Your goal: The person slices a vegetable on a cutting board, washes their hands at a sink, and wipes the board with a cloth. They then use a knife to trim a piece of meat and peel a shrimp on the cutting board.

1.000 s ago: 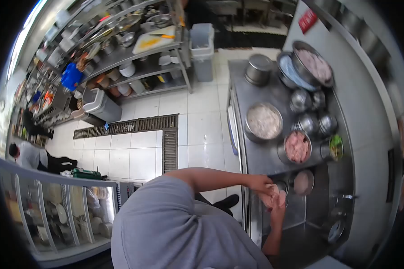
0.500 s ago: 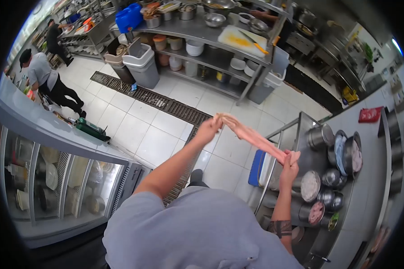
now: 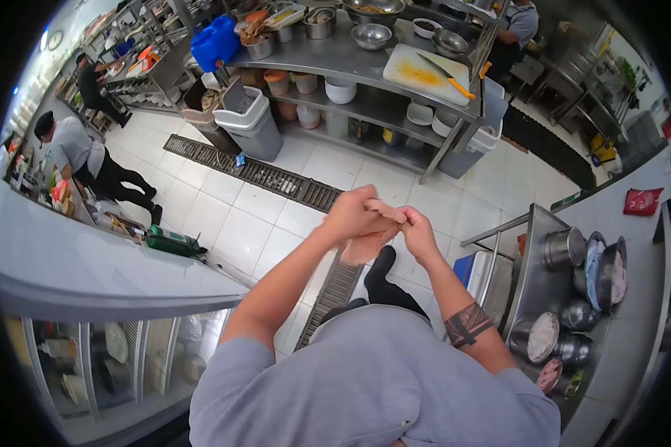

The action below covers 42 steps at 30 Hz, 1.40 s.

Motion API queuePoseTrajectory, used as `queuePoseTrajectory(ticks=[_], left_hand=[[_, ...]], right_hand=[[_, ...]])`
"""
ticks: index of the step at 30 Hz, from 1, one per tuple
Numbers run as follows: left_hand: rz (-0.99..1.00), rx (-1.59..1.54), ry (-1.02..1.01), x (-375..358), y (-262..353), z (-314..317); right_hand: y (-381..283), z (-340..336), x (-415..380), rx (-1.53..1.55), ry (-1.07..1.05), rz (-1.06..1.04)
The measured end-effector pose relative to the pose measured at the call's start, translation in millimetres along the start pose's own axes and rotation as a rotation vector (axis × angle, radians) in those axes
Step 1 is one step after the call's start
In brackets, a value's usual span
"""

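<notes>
A limp, thin, pinkish sheet (image 3: 367,246) is held up in front of my body, over the tiled floor. Its upper edge is bunched between my two hands and the rest hangs down in a loose fold; what it is made of I cannot tell. My left hand (image 3: 350,217) is closed around its left part, with the back of the hand covering some of it. At the upper right corner, my right hand (image 3: 420,235) pinches the edge between thumb and fingers. The hands are close together.
A steel table (image 3: 365,63) ahead carries bowls and a cutting board (image 3: 428,74) with a knife. Grey bins (image 3: 252,130) stand beside it. Metal pots (image 3: 565,249) fill the right counter. A glass-fronted fridge (image 3: 119,365) is at left. A person (image 3: 89,156) bends over a counter.
The pinkish sheet was stretched into a long strip between widely spaced hands; now my hands are close together and it hangs folded. My right hand has moved left, and the view has shifted.
</notes>
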<state>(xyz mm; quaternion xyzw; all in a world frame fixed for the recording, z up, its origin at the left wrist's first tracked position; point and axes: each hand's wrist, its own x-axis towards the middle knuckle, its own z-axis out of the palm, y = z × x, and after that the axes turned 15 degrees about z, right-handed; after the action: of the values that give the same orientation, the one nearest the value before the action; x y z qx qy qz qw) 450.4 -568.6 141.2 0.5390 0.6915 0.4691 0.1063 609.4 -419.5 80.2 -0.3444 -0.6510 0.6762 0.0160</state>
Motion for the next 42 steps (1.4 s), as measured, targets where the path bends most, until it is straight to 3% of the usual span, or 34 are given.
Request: queuePoseTrajectory(ticks=[3,5,7,9,10,11,12,13,15,17,18,19,21,23,24,26,29,31,33,35,36,37,38,39,41,42], left_hand=[[-0.070,-0.060,0.064,17,-25,-49],[-0.131,-0.061,-0.011,30,-49,-83],[-0.465,-0.386,0.094,51,-52,-122],[-0.396,-0.519,0.178,71,-59,-156],[-0.264,-0.556,0.197,81,-79,-159],[-0.252,-0.560,0.176,98,-80,-148],[-0.117,-0.441,0.165,115,-74,-126],[0.013,-0.323,0.160,130,-66,-103],[-0.008,-0.360,0.222,159,-56,-81],[-0.384,-0.107,-0.007,184,-67,-89],[-0.399,-0.304,0.127,190,-82,-91],[-0.177,-0.228,0.197,198,-82,-97],[-0.033,-0.083,0.274,203,-114,-112],[-0.138,0.027,0.248,213,-117,-132],[-0.230,0.134,0.204,218,-121,-141],[-0.216,0.162,0.250,224,-148,-156],[-0.214,0.192,0.250,238,-172,-198],[-0.164,0.156,0.083,251,-183,-240],[-0.102,0.259,0.033,273,-206,-296],[-0.069,-0.054,0.359,304,-217,-338],[0.074,-0.495,0.532,321,-230,-351],[0.181,-0.856,0.571,325,-237,-355],[0.102,-1.074,0.507,323,-249,-350],[0.023,-1.286,0.434,316,-273,-345],[-0.229,-1.430,0.437,277,-380,-318],[-0.298,-1.301,0.430,273,-366,-312]], right_hand=[[-16,-10,40,0.218,-0.061,0.037],[-48,-12,54,-0.075,-0.038,-0.096],[-80,-21,82,-0.098,-0.113,-0.118],[-136,-29,105,-0.363,-0.345,-0.151],[-163,-30,116,-0.349,-0.326,-0.155],[-191,-29,128,-0.370,-0.387,-0.246],[-216,-29,138,-0.397,-0.450,-0.334],[-238,-28,144,-0.398,-0.437,-0.328],[-272,-28,152,-0.424,-0.428,-0.379],[-293,-40,166,-0.493,-0.404,-0.422],[-303,-43,171,-0.566,-0.383,-0.482],[-313,-46,173,-0.594,-0.407,-0.481],[-327,-55,177,-1.014,-0.010,-0.375],[-300,-76,243,-1.199,0.001,-0.449],[-293,-81,265,-1.274,0.001,-0.364],[-291,-87,296,-1.348,0.004,-0.274],[-309,-85,327,-1.210,-0.111,-0.161],[-344,-77,335,-1.179,-0.281,-0.351],[-378,-64,366,-0.990,-0.313,-0.385],[-417,-45,390,-0.862,-0.322,-0.306],[-434,-30,395,-0.251,-0.429,-0.256],[-444,-15,400,0.364,-0.506,-0.194],[-441,-1,412,0.366,-0.629,-0.166],[-412,10,435,0.405,-0.571,0.062],[-360,36,465,0.377,-0.764,0.111],[-347,50,462,0.368,-0.710,0.220]])
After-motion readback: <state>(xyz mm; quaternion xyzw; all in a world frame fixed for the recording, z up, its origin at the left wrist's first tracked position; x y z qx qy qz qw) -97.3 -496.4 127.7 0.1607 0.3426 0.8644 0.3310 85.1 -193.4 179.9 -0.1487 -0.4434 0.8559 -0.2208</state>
